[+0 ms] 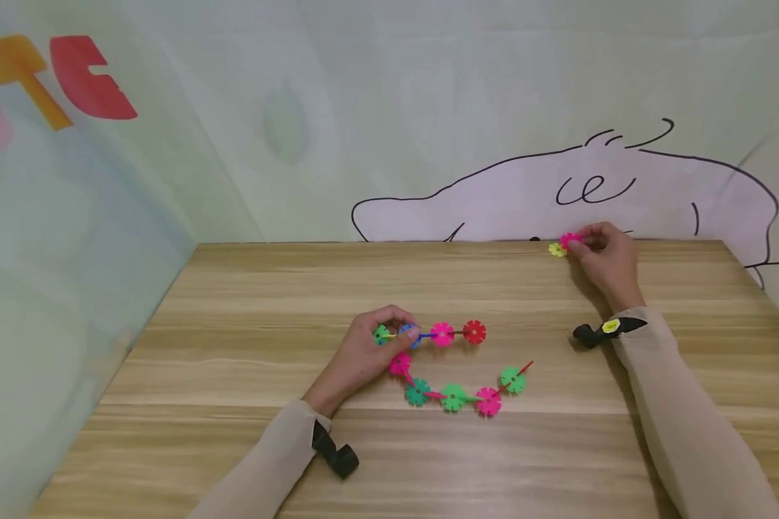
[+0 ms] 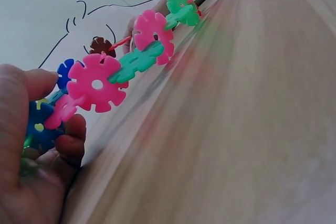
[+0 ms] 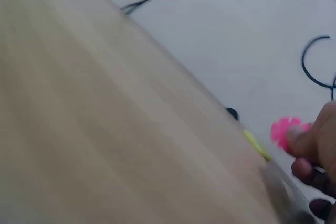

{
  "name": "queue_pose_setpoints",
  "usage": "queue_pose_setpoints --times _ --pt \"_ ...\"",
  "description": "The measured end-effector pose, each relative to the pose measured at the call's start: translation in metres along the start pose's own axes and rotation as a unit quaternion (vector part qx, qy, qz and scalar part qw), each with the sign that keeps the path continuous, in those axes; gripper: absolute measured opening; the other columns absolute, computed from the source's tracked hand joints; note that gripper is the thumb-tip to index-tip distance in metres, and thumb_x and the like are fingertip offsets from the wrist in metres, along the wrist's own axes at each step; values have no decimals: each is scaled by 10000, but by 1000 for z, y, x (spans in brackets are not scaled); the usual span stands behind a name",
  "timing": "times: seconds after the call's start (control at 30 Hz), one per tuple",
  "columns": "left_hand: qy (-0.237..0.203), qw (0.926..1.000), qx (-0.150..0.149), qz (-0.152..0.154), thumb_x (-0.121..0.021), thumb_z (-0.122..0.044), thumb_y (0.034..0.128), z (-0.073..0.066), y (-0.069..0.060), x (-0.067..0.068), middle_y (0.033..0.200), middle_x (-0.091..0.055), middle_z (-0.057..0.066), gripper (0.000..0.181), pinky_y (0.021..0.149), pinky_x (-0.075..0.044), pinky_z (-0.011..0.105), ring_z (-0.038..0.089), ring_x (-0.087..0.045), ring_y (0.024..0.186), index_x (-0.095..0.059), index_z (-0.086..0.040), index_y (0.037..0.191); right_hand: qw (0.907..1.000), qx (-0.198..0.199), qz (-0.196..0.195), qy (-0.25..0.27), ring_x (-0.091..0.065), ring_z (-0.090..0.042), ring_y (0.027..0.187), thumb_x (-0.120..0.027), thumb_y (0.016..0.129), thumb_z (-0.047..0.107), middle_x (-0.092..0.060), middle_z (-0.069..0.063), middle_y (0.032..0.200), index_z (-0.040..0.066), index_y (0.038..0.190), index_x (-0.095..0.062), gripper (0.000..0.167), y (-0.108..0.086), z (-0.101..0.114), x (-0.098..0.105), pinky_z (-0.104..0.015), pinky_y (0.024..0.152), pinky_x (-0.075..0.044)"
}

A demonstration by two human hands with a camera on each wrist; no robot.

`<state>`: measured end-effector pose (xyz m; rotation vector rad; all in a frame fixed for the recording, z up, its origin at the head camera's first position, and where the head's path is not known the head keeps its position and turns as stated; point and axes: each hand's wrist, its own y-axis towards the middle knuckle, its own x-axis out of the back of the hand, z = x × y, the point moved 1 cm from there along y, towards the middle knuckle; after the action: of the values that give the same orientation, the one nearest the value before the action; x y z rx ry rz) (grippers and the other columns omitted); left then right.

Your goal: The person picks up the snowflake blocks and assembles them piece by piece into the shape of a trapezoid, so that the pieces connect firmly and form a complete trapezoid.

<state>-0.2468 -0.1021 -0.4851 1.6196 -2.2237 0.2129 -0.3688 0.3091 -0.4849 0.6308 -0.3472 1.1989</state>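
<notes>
My left hand (image 1: 366,346) grips a bent chain of interlocking plastic snowflake discs around a blue disc (image 1: 409,335). One short arm of the chain ends in a red disc (image 1: 474,332). The longer arm curves through pink and green discs, with a green disc (image 1: 513,380) near its tip; the left wrist view shows this arm close up. Part of the chain is hidden by my palm. At the table's back edge, my right hand (image 1: 606,259) pinches a single pink snowflake disc (image 3: 286,131) between thumb and fingers. Beside it lies a yellow disc (image 3: 256,145), apart from the pink one.
The wooden table (image 1: 266,288) meets an upright printed backdrop (image 1: 396,108) along its far edge. A black wrist strap with a camera (image 1: 337,454) is on the left sleeve, another strap (image 1: 606,329) on the right.
</notes>
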Motion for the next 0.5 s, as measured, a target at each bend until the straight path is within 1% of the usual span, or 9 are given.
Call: queue_pose_setpoints --times 0.03,0.07,0.1,0.13,0.23,0.3,0.37,0.5 --pt "-7 10000 -21 -12 -744 -265 1013 0 0 0 990 -735 8 115 958 -512 350 183 -647 998 -765 -179 1086 9995 138 13 291 -577 -38 800 -732 1005 138 -688 125 893 -42 1241 -673 303 -4 2 -1 -149 709 -440" --pt "-6 10000 -38 -23 -744 -266 1013 0 0 0 987 -731 10 117 958 -511 350 183 -646 997 -765 -179 1087 9984 316 41 463 -555 7 743 -750 996 134 -668 195 839 -32 1245 -690 305 -9 5 -3 -128 665 -431" --pt "-10 10000 -64 -29 -743 -266 1013 0 0 0 988 -729 13 121 957 -509 349 182 -644 995 -765 -175 1090 9968 511 105 598 -539 31 698 -763 988 124 -652 233 792 -29 1248 -709 307 -14 9 -5 -125 629 -425" --pt "-30 10000 -78 -34 -743 -265 1013 -1 0 0 989 -728 16 125 955 -508 350 183 -644 995 -765 -171 1091 9947 701 209 723 -530 36 665 -764 981 99 -652 237 758 -28 1251 -726 300 -20 13 -7 -131 599 -420" --pt "-41 9999 -83 -43 -742 -273 1015 -1 1 1 989 -724 11 129 953 -506 346 181 -640 993 -764 -175 1096 9877 1164 670 805 -506 17 644 -756 983 67 -683 136 734 -7 1238 -761 265 -39 28 -15 -165 580 -399" --pt "-56 10000 -58 -47 -742 -278 1016 -2 1 0 988 -722 1 122 954 -505 347 182 -639 997 -763 -186 1094 9806 1338 1053 972 -510 -8 629 -754 979 40 -689 31 731 6 1204 -780 229 -52 38 -21 -190 564 -405" --pt "-65 10000 -39 -52 -744 -277 1016 -2 1 0 986 -720 -6 112 958 -505 352 189 -639 1002 -762 -197 1091 9707 1433 1485 1231 -527 -32 627 -745 970 5 -685 -38 740 7 1171 -782 204 -65 47 -26 -212 567 -425" --pt "-94 9999 -16 -59 -745 -282 1014 -1 2 0 985 -718 -8 101 968 -502 371 200 -640 1011 -761 -210 1083 9465 1478 2302 1710 -551 -85 649 -716 958 -42 -650 -58 740 18 1144 -764 202 -85 59 -33 -246 587 -449"
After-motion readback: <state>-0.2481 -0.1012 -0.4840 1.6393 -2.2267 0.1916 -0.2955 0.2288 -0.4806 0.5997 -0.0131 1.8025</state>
